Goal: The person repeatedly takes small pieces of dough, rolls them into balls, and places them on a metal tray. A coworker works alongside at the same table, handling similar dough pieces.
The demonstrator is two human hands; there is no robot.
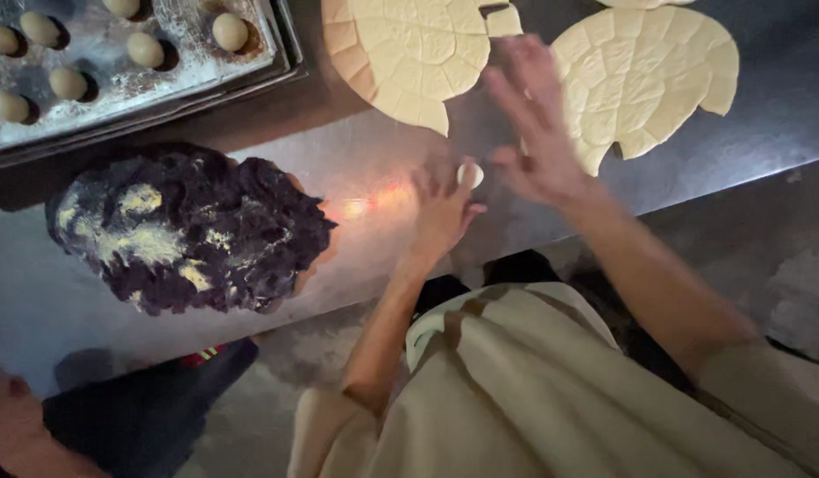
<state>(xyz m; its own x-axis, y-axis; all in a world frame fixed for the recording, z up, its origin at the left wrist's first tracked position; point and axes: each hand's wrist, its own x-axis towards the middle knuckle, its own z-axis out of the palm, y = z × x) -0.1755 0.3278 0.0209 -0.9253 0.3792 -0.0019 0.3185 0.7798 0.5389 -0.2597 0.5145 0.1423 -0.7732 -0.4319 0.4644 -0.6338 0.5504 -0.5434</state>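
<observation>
Dough piece [470, 173]: small, pale and rounded, it sits between the two hands on the metal table [356, 168], near the table's front edge.
Left hand [443, 205]: fingers curl up toward the dough piece and touch its lower left side; the fingertips seem bent around it, though blur makes it hard to say whether they truly pinch it.
Right hand [533, 124]: open and flat, fingers spread apart and stretched away from the body, palm down over the table just right of the dough piece; it clamps nothing, and motion blur softens its outline.
Dough sheets: one flat, pale sheet [409, 53] scored into irregular pieces lies beyond the left hand; a second scored sheet [644, 80] lies just past the right hand's fingers.
Dark mass [193, 230]: a big lump of near-black paste flecked with yellow, resting on the table well to the left of the hands.
Tray [117, 84]: a floured metal tray at the far left holds rows of smooth, tan, egg-shaped balls [230, 31].
Clothing: a light apron [533, 389] covers the person's front below the arms.
Another person: a dark sleeve [153, 407] shows at the lower left corner.
</observation>
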